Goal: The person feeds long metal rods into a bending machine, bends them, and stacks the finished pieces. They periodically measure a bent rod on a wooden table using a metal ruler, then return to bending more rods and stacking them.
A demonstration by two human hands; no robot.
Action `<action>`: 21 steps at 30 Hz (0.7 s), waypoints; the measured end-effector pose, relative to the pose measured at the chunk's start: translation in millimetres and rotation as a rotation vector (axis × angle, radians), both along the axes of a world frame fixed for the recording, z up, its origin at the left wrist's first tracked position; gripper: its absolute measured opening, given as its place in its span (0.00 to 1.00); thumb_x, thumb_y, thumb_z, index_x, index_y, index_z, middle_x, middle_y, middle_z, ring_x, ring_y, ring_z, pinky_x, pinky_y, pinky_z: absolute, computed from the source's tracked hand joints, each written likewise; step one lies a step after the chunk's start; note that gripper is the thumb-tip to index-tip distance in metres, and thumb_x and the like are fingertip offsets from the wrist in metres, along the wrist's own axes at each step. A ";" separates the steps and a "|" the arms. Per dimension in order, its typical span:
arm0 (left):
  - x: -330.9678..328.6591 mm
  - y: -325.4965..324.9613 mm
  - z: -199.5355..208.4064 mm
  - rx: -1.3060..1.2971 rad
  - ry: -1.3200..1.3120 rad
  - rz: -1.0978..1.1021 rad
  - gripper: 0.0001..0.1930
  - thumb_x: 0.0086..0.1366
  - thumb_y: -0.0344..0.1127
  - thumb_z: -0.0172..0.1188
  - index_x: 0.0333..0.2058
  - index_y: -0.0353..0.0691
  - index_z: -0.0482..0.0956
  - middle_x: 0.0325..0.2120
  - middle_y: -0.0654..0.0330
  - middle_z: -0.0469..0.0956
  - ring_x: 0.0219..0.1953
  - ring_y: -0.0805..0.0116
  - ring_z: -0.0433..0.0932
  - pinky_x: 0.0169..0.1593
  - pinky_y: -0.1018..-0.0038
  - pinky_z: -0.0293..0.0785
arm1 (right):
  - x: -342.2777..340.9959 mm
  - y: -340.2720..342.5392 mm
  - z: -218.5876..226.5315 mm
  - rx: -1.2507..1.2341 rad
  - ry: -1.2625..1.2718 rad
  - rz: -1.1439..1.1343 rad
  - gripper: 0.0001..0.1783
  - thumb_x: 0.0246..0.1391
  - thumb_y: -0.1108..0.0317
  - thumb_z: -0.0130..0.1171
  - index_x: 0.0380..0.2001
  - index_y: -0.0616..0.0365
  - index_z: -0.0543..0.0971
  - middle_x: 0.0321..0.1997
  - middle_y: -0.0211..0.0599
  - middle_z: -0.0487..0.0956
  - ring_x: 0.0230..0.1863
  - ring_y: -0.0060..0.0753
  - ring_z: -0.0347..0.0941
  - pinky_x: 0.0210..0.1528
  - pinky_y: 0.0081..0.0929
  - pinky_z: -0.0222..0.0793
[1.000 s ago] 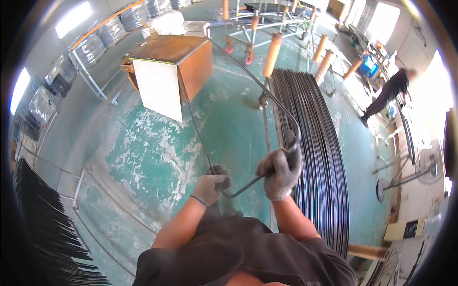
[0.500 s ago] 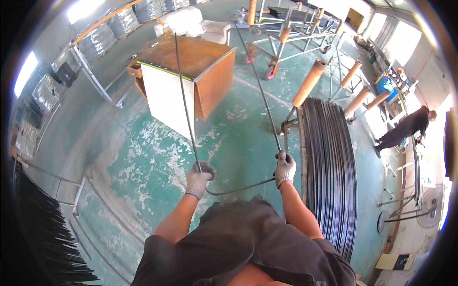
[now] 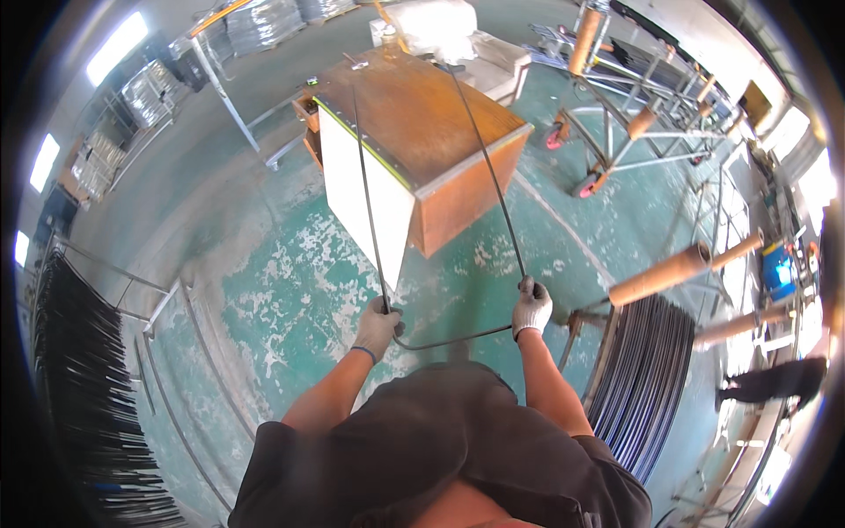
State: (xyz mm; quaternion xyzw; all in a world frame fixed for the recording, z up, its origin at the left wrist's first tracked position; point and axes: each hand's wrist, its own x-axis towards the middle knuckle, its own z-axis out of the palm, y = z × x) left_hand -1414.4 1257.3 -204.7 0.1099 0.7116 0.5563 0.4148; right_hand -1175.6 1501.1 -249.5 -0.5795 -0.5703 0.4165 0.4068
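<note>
"Black U-shaped rod [image 3: 458,341]: how is it held?"
"Grasped near its bends by gloved left hand [image 3: 376,327] and gloved right hand [image 3: 532,310]; its sides are seen crossing two near edges of the wooden desk [image 3: 414,106]."

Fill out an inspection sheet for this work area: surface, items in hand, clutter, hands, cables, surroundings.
Surface: green floor, its paint worn in pale patches.
Job's things: dark bent rod, a U-shape with its bend toward the person.
Clutter: small items on the wooden desk.
Hands: left hand and right hand gloved, each gripping one side.
Cables: nothing seen clearly.
Surroundings: wheeled metal frame; co-worker at right.
</note>
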 end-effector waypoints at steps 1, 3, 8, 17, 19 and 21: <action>-9.3 16.8 -0.8 -0.008 -0.014 0.029 0.24 0.65 0.24 0.59 0.59 0.26 0.71 0.43 0.49 0.82 0.35 0.59 0.85 0.39 0.66 0.83 | -16.6 24.6 5.1 -0.004 -0.043 0.032 0.23 0.71 0.52 0.61 0.38 0.67 0.85 0.31 0.39 0.85 0.35 0.25 0.76 0.44 0.29 0.73; -32.1 54.0 -1.5 0.011 -0.036 0.126 0.24 0.64 0.21 0.58 0.60 0.26 0.71 0.44 0.50 0.81 0.35 0.61 0.84 0.38 0.66 0.83 | -51.7 69.8 14.6 -0.020 -0.138 0.091 0.23 0.71 0.53 0.61 0.38 0.68 0.85 0.31 0.40 0.85 0.34 0.25 0.76 0.43 0.29 0.73; -81.6 132.1 -6.8 0.074 -0.118 0.229 0.27 0.61 0.17 0.58 0.61 0.25 0.70 0.45 0.50 0.80 0.37 0.62 0.83 0.39 0.67 0.83 | -133.6 176.2 -8.9 0.008 -0.139 0.110 0.24 0.69 0.51 0.61 0.33 0.64 0.85 0.30 0.50 0.84 0.30 0.37 0.74 0.41 0.39 0.72; -205.2 253.4 -75.7 0.043 -0.086 0.296 0.34 0.57 0.18 0.60 0.64 0.23 0.67 0.54 0.45 0.78 0.41 0.55 0.85 0.41 0.65 0.84 | -289.7 318.4 -27.7 -0.017 -0.386 0.205 0.29 0.68 0.43 0.59 0.41 0.63 0.87 0.41 0.60 0.86 0.46 0.62 0.84 0.50 0.45 0.76; -226.3 280.4 -76.2 0.023 -0.158 0.323 0.35 0.57 0.17 0.61 0.66 0.23 0.66 0.56 0.44 0.78 0.42 0.55 0.85 0.41 0.65 0.85 | -309.9 348.3 -40.9 -0.016 -0.439 0.222 0.30 0.68 0.42 0.58 0.42 0.62 0.88 0.43 0.60 0.85 0.48 0.62 0.83 0.52 0.47 0.76; -241.1 300.8 -75.4 0.007 -0.109 0.322 0.35 0.58 0.18 0.62 0.66 0.23 0.67 0.57 0.44 0.78 0.43 0.54 0.86 0.43 0.65 0.86 | -333.6 376.6 -49.2 -0.022 -0.468 0.287 0.30 0.67 0.41 0.58 0.44 0.60 0.88 0.44 0.59 0.86 0.50 0.62 0.83 0.53 0.47 0.76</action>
